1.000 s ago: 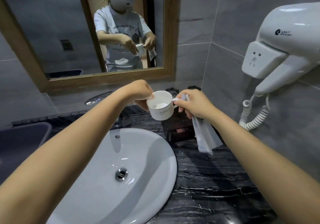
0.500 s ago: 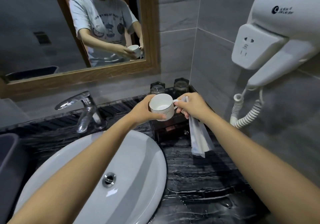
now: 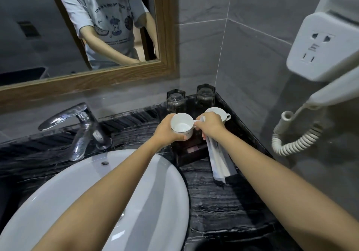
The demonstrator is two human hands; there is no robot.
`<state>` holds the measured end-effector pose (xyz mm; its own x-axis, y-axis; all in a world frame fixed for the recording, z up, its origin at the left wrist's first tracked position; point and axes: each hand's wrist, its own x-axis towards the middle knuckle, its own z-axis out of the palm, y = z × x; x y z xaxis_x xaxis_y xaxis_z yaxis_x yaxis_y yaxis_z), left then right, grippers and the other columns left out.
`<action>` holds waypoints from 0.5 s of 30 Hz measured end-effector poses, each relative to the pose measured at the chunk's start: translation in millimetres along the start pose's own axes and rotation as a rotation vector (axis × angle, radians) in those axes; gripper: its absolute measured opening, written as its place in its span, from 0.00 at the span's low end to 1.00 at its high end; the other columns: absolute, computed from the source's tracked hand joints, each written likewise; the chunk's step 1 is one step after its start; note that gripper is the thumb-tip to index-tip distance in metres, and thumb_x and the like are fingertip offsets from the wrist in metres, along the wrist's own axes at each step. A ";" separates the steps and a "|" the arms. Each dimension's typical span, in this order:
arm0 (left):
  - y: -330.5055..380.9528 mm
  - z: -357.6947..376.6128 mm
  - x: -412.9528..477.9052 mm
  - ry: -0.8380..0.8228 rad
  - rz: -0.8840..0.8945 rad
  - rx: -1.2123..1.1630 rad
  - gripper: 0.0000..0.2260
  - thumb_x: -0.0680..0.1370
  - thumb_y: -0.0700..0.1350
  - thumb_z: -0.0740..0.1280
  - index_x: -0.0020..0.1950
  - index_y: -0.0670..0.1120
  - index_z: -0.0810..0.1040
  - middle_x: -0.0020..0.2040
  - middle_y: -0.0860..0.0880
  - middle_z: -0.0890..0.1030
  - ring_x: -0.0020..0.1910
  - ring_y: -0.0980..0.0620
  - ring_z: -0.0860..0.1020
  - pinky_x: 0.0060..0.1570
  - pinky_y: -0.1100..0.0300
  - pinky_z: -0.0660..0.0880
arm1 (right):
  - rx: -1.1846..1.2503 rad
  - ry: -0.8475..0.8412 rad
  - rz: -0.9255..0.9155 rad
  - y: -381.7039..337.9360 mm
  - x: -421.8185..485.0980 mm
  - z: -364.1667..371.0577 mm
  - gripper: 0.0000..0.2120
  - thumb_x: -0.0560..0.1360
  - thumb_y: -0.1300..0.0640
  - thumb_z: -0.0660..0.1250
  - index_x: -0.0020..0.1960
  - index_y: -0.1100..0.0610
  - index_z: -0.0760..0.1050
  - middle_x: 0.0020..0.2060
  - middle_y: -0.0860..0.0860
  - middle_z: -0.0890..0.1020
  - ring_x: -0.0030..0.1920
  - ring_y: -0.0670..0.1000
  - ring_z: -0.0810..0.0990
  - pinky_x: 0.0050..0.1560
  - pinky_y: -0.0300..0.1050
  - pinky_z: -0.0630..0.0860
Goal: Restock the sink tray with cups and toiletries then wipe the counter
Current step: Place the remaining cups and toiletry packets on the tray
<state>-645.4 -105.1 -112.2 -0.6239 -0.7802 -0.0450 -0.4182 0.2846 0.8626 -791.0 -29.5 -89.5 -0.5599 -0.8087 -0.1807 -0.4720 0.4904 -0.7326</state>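
A white cup (image 3: 181,126) is held upright just above the dark tray (image 3: 231,115) in the counter's back right corner. My left hand (image 3: 166,129) wraps the cup's body from the left. My right hand (image 3: 210,125) pinches its handle and also clamps thin wrapped toiletry packets (image 3: 218,163) that hang down toward the counter. A second white cup (image 3: 221,114) stands in the tray behind my right hand, partly hidden. Two clear glasses (image 3: 175,100) stand at the tray's back.
A white basin (image 3: 108,202) fills the lower left, with a chrome tap (image 3: 81,124) behind it. The black marble counter (image 3: 223,212) runs along the right. A wall hair dryer unit (image 3: 322,47) with a coiled cord (image 3: 295,138) juts out at the right.
The view has tilted down and closed in on the tray corner. Both hands with the cup have sunk closer to the tray. The second cup behind my right hand has come into view.
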 end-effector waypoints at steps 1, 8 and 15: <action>-2.5 1.9 1.5 0.001 -0.005 -0.008 0.32 0.62 0.41 0.78 0.63 0.48 0.68 0.59 0.50 0.74 0.59 0.48 0.73 0.58 0.50 0.73 | -0.001 0.001 0.012 2.0 2.6 2.8 0.06 0.73 0.61 0.64 0.45 0.62 0.78 0.12 0.49 0.72 0.12 0.43 0.70 0.18 0.29 0.68; -8.7 10.7 8.3 0.008 -0.002 0.007 0.32 0.63 0.42 0.78 0.63 0.48 0.68 0.62 0.49 0.74 0.60 0.47 0.73 0.61 0.47 0.72 | 0.014 0.064 0.041 16.1 12.9 16.7 0.09 0.73 0.60 0.63 0.36 0.61 0.75 0.09 0.47 0.69 0.20 0.48 0.74 0.19 0.29 0.66; -15.4 11.9 12.5 0.011 -0.027 0.003 0.33 0.63 0.43 0.78 0.65 0.48 0.68 0.62 0.50 0.74 0.61 0.48 0.72 0.59 0.53 0.71 | -0.007 0.052 0.045 18.5 18.5 21.5 0.10 0.74 0.58 0.65 0.46 0.65 0.80 0.09 0.45 0.70 0.19 0.45 0.74 0.27 0.36 0.71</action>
<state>-654.6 -112.6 -132.1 -0.6052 -0.7936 -0.0626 -0.4365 0.2650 0.8598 -795.4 -42.4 -120.5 -0.6150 -0.7680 -0.1788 -0.4505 0.5283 -0.7197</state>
